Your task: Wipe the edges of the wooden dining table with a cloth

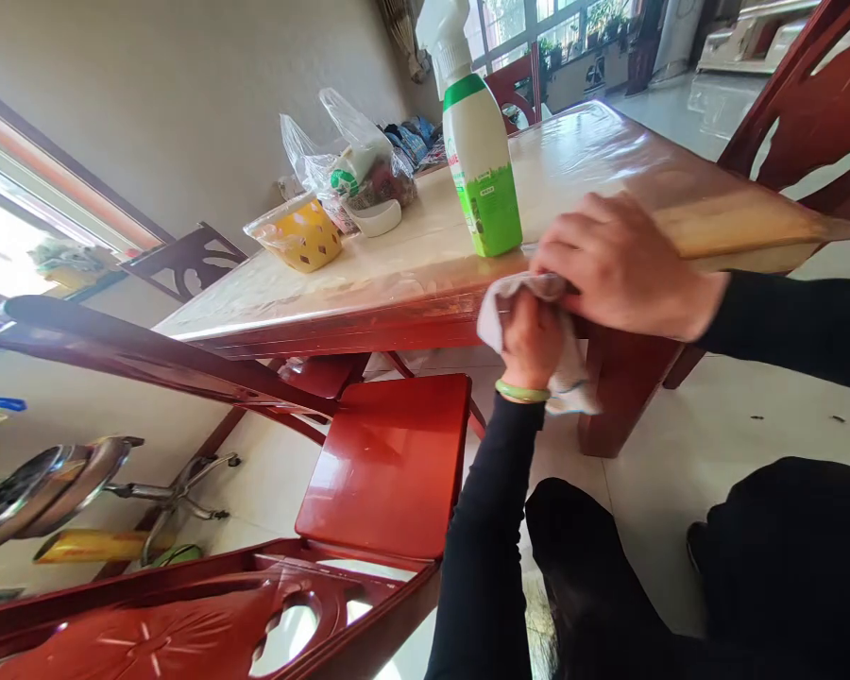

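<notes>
Against the glossy table edge (368,326), both hands (581,283) clenched around a soft crumpled white cloth (500,307).

Table (609,161) with spray bottle (483,170)

Both arms wear long, close-fitting black sleeves reaching the wrists. A slim pale green bangle (522,391) circles the left wrist just above the cuff. The legs are clad in black trousers (786,557).
</notes>
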`<state>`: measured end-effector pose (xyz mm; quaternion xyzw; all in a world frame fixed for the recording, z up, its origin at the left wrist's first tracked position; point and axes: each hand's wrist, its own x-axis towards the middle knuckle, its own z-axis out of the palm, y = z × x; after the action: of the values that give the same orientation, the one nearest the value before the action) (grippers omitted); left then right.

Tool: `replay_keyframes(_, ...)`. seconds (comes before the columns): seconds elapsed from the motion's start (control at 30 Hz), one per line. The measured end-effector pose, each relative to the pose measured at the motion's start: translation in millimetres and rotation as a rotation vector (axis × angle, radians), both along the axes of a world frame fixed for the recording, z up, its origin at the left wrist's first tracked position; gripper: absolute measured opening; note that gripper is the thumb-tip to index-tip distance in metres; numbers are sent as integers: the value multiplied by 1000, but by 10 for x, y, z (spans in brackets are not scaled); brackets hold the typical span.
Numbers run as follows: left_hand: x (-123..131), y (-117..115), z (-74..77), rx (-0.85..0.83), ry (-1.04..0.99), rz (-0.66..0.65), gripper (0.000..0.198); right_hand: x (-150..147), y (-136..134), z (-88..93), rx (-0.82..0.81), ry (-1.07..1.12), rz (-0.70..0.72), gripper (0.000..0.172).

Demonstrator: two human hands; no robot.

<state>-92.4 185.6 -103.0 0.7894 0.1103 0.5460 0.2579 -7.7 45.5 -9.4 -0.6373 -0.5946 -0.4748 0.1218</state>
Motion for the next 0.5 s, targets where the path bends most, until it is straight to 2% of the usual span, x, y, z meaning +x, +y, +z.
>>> replay_keyframes(0.07,-157,280,12,-114,-67,154,13,-169,428,45,-56,42,14,28)
replay_keyframes(0.13,-260,466,26,-189,-128,271,16,-310,756,66,-86,80,36,30)
replay_keyframes(0.2,-292,534,26,-231,-176,346,19,-388,934,63,-98,120,54,32)
replay_keyframes(0.27,-259,477,8,-263,-213,379,20,-387,932,46,-97,160,64,30)
replay_keyframes(0.37,-136,166,-28,-294,-192,304,20,-252,582,6,-98,155,52,29)
replay_keyframes(0.43,-27,-178,-33,-258,-110,198,19,-92,137,-39,-63,84,38,33)
replay_keyframes(0.5,109,-598,-9,-125,4,68,22,99,-424,-89,30,35,22,46)
